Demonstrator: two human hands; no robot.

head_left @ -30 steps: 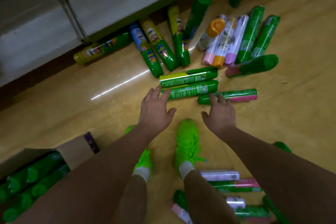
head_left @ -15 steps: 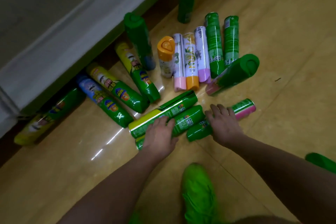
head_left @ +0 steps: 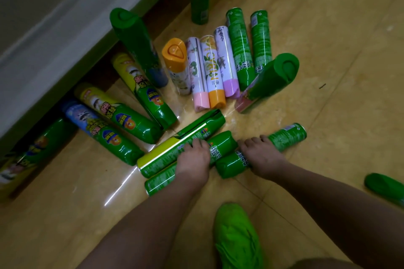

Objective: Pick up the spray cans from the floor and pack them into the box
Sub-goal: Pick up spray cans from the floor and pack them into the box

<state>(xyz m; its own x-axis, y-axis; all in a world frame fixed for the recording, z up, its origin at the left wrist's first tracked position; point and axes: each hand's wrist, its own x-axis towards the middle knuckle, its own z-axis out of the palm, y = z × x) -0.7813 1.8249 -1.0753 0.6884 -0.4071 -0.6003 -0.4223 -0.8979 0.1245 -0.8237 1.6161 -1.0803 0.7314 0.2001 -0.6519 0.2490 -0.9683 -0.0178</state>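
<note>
Head view shows both hands now down on cans that a second ago they only reached toward. The left hand (head_left: 193, 160) has closed over two green cans lying side by side on the floor (head_left: 328, 28): the yellow-striped can (head_left: 181, 142) and the can (head_left: 161, 179) just nearer the person, its fingers curled over their tops. The right hand (head_left: 261, 156) grips a third green can (head_left: 284, 138) around its middle, fingers wrapped over it, cap end toward the left hand and base pointing away to the right. All three cans appear to lie on the floor, not yet lifted. The camera has also tipped forward, so the box seen at lower left a second ago is out of view now; it probably sits behind and to the person's left. Beyond the hands, the pastel cans (head_left: 215, 72), an orange-capped can (head_left: 175, 61) and more green ones lie fanned against the wall (head_left: 54, 39). With the grips apparently set, the lift and the carry to the box look like the next step, and many cans remain.
</note>
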